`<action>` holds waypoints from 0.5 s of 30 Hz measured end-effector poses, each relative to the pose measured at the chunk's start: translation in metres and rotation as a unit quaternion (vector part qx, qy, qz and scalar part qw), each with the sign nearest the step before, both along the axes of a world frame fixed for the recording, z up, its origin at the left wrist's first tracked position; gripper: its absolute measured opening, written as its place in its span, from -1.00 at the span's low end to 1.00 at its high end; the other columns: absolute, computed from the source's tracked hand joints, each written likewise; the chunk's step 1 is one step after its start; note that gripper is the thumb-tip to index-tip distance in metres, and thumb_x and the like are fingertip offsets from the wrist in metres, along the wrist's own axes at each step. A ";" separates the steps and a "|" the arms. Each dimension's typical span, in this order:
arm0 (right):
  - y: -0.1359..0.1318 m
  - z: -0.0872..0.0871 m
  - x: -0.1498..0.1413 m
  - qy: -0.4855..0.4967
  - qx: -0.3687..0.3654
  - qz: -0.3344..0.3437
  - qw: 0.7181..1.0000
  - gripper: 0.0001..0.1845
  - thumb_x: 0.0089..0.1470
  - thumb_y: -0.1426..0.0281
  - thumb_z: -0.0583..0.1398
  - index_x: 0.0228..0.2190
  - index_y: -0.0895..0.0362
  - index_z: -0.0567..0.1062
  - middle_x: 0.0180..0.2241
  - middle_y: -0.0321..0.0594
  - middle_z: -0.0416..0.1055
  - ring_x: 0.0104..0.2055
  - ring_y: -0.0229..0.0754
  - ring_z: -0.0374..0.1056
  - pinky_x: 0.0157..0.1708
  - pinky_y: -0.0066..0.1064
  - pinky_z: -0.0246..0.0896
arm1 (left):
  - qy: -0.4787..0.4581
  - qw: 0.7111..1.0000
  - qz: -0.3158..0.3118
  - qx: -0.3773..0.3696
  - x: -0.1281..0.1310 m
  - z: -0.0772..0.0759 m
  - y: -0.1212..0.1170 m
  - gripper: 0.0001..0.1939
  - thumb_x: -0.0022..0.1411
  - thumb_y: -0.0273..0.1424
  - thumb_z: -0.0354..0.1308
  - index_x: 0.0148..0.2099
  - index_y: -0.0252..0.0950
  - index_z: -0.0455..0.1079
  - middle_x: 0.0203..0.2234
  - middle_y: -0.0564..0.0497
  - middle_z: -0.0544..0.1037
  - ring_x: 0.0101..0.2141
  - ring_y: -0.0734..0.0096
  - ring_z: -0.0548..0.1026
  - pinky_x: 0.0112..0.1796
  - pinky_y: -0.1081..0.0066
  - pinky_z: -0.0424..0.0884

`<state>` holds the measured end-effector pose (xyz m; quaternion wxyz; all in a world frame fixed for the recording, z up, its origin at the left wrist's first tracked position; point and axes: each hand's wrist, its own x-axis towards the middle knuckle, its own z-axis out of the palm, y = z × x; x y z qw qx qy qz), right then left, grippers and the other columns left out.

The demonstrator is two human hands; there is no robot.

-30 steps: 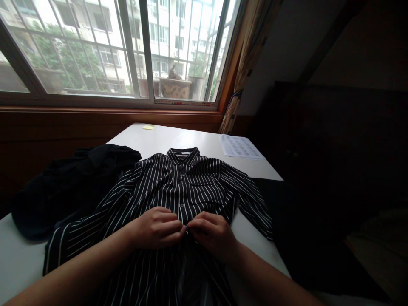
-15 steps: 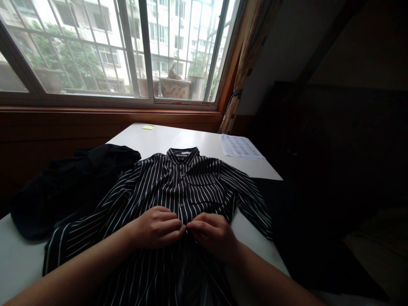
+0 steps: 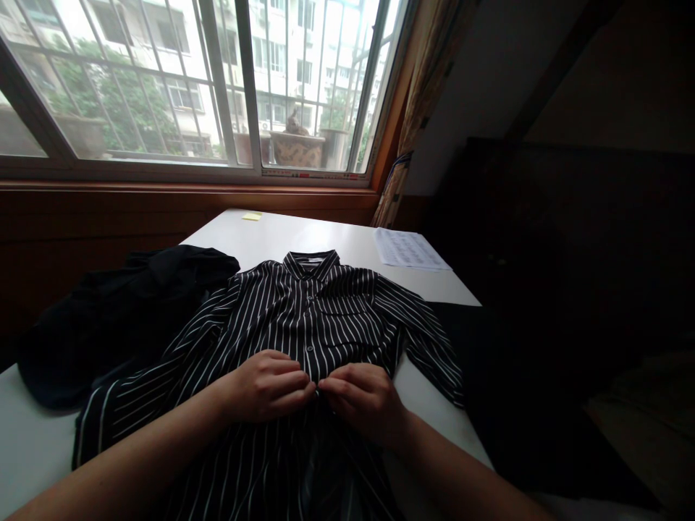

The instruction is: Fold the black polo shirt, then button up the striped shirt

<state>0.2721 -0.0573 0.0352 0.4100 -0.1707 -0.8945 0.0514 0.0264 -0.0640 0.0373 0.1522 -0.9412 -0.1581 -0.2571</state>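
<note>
- Worktop (image 3: pixel 347 242) first: white, pushed up under the window, carrying everything here.
- Striped shirt (image 3: pixel 304 318) is the big item, laid flat and face-up in the middle of the worktop, collar at the far end, hem toward the near edge. Right sleeve trails off the right edge, left sleeve runs near-left over the surface.
- Looks like thin woven fabric, so I'd guess it's light, floppy and a bit slidey on that smooth top. Nothing breakable about it, but it'll bunch and wrinkle if dragged by one corner.
- Best spots to take it, I reckon: the button strip down the front, the collar or the shoulder seams, since those are doubled up and stiffer than the panels.
- Dark garment (image 3: pixel 119 311) sits heaped on the left, touching the striped sleeve.
- Printed sheet (image 3: pixel 410 250) lies far right; tiny yellow note (image 3: pixel 252 215) at the far edge.
- Left hand (image 3: pixel 268 387) rests on the shirt front, its grip curled with fingertips pressed together on the button strip.
- Right hand (image 3: pixel 363 398) meets it just beside, grip pinching the same strip of cloth, the two sets of fingertips touching.
- Whether a button is actually between them is too small to tell.
</note>
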 end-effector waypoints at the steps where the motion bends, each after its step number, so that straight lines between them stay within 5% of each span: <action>1: 0.000 0.000 0.000 -0.002 -0.001 0.002 1.000 -0.86 0.21 0.47 0.20 -0.18 0.09 0.52 -0.38 -0.25 0.55 -0.40 -0.27 0.46 -0.36 -0.45 0.35 | 0.001 1.000 0.002 -0.003 0.000 0.000 0.000 -0.91 0.37 -0.48 0.09 -0.12 -0.32 0.40 -0.45 0.07 0.50 -0.49 0.48 0.41 -0.46 0.38 0.32; 15: 0.002 -0.003 0.001 -0.005 0.007 -0.002 1.000 -0.88 0.22 0.46 0.20 -0.19 0.09 0.52 -0.39 -0.27 0.55 -0.41 -0.29 0.46 -0.37 -0.45 0.34 | 0.001 1.000 -0.005 -0.013 -0.001 0.005 0.000 -0.89 0.40 -0.47 0.05 -0.10 -0.32 0.39 -0.44 0.06 0.53 -0.50 0.49 0.43 -0.44 0.41 0.34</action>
